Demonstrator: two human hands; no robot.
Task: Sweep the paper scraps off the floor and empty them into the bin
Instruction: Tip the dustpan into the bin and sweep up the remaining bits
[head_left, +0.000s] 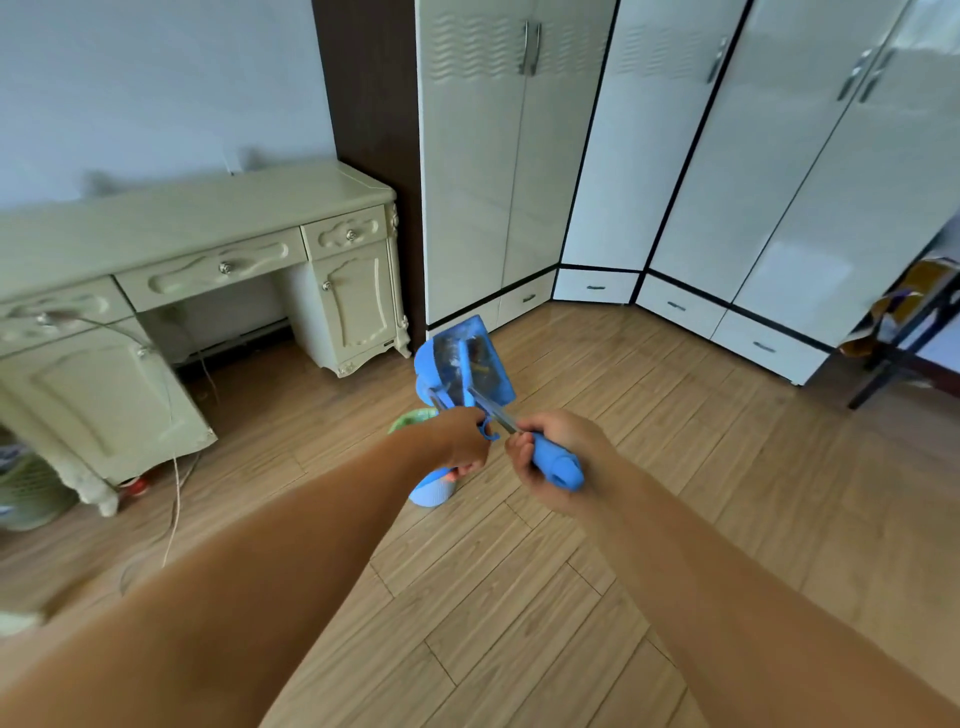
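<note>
Wood floor (519, 597) bare near the dustpan; no scraps visible on it. Desk (197, 244) well left of dustpan, wardrobe (519, 182) behind it. Dustpan (470, 364) held up off the floor, blue plastic: light, stiff, smooth, likely prone to tipping; debris visible inside. Broom (550, 462) handle just right of dustpan: light, rigid. Left hand (462, 441) curled below the dustpan, apparently on its handle. Right hand (556, 452) wrapped round the broom handle. Best hold for dustpan: the handle, kept level. Bin not clearly identifiable.
</note>
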